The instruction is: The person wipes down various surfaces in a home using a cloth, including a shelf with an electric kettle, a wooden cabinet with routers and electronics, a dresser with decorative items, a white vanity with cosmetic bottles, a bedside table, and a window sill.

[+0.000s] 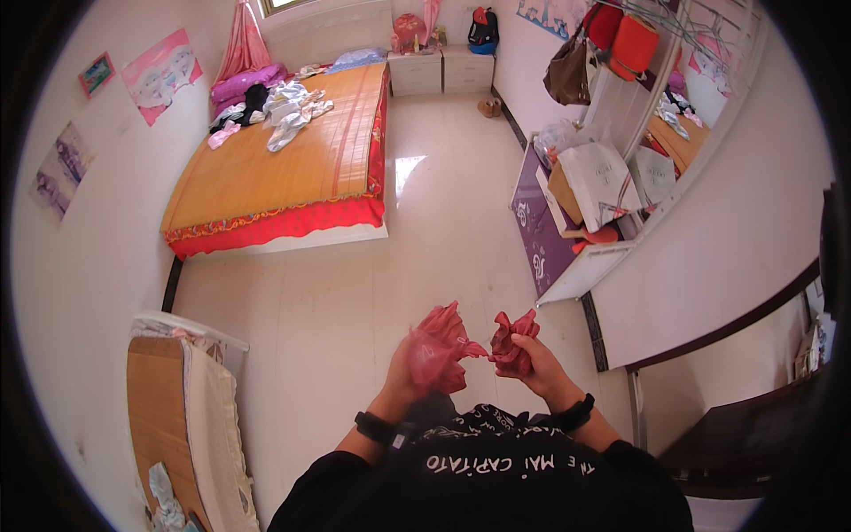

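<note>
In front of my body, a thin red plastic bag (435, 349) is bunched up in my left hand (397, 369), whose fingers are mostly hidden behind the plastic. My right hand (545, 368) grips another crumpled bunch of red plastic (510, 342), its thumb pressed on top. A narrow twisted strip of plastic (477, 350) reaches from the left bunch to the right one. Whether this is one bag or two, I cannot tell. The left bunch looks fuller and partly see-through; what is inside does not show clearly. Both hands are held above the tiled floor (332, 312).
A bed (286, 173) with a mat and scattered clothes stands far left. At the right is a purple-sided cabinet (538, 233) heaped with bags and a table tennis paddle (598, 235). A smaller mat-covered bed (156, 405) is near left, a dark glossy surface (731, 432) near right.
</note>
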Demonstrator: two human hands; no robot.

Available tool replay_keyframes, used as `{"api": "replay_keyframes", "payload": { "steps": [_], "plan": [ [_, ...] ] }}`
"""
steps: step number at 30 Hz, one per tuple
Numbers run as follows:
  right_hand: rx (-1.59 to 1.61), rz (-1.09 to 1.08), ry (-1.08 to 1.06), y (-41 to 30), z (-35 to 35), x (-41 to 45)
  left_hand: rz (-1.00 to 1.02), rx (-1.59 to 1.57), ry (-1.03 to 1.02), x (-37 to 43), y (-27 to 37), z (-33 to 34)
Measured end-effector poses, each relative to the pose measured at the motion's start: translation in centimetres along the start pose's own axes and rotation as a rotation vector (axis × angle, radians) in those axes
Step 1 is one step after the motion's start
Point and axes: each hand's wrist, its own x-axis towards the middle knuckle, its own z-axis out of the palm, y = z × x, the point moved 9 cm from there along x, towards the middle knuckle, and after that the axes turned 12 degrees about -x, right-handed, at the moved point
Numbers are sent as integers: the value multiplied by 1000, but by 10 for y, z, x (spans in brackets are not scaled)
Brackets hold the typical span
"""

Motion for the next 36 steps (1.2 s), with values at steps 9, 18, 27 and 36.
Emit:
{"api": "replay_keyframes", "payload": {
  "steps": [9, 18, 27, 36],
  "plan": [
    [0, -30, 53, -123, 1, 191, -125, 196, 79, 174, 118, -7],
    [117, -12, 81, -230, -61, 404, -89, 282, 137, 368, 226, 54],
    [-8, -38, -86, -408, -37, 601, 61, 136, 132, 568, 349, 114],
    [-58, -74, 26, -532, -49, 799, 56, 111, 44, 795, 484, 137]
  ]
}}
